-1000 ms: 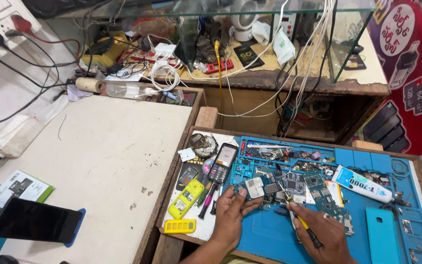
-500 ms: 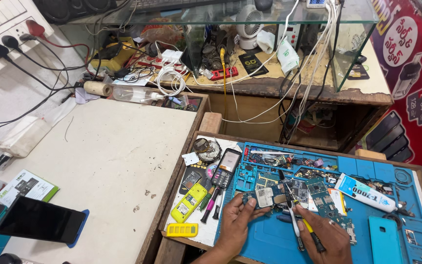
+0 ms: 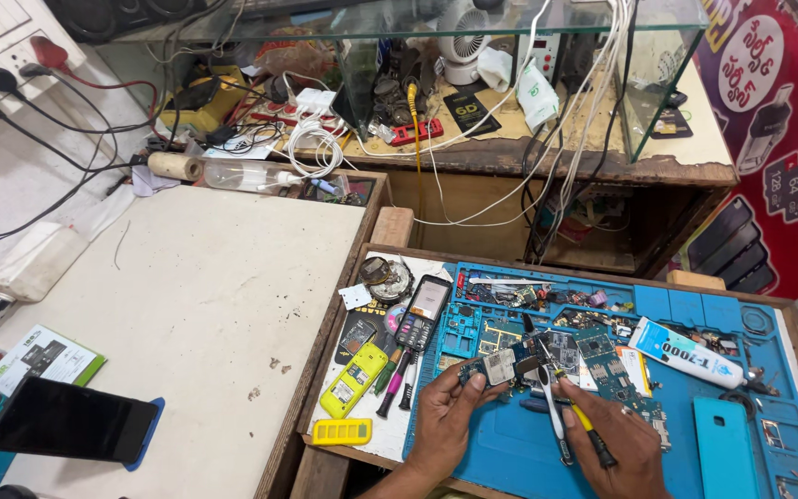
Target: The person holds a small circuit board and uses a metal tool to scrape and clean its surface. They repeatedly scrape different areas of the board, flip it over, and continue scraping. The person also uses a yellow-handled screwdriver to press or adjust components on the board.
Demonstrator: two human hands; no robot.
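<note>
Pinching a small circuit board (image 3: 501, 367) over the blue mat (image 3: 510, 444) near the desk's front edge with left hand (image 3: 445, 416); right hand (image 3: 616, 439) gripping yellow-handled tool (image 3: 573, 409), tip on board. Disassembled, repair unfinished.

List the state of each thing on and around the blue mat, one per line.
left hand: pinching the circuit board, lifted off the mat
right hand: gripping a yellow-handled tool, tip at the board
blue mat: flat, littered with parts
white tube: lying on its side
yellow phone: lying face down
smartphone: screen dark, flat on the table
small fan: upright; running or not, cannot tell
</note>
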